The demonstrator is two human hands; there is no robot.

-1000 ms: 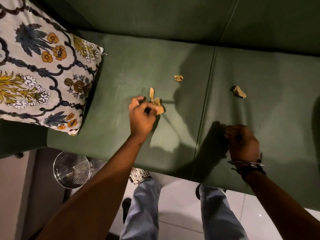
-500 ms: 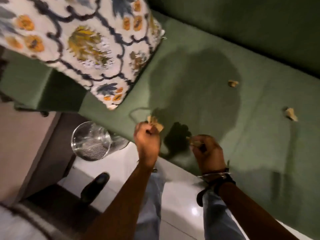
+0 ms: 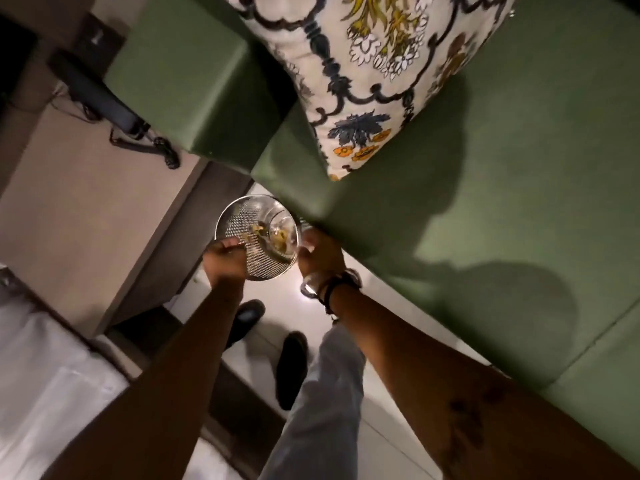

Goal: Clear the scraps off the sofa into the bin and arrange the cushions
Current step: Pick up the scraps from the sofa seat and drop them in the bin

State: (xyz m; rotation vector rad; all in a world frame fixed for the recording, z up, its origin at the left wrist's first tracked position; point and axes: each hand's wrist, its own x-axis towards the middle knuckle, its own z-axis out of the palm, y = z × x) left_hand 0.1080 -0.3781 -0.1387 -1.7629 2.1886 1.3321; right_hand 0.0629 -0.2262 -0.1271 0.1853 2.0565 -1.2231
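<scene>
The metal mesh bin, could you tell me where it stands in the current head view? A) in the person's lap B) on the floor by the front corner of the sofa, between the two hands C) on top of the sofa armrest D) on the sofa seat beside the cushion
B: the bin stands on the floor by the front corner of the green sofa, with the left hand and right hand at its rim.

You see a pale glossy tiled floor (image 3: 391, 441) underfoot, a beige cabinet top (image 3: 86, 202) to its left carrying a dark corded telephone (image 3: 100, 98), dim warm lighting.
</scene>
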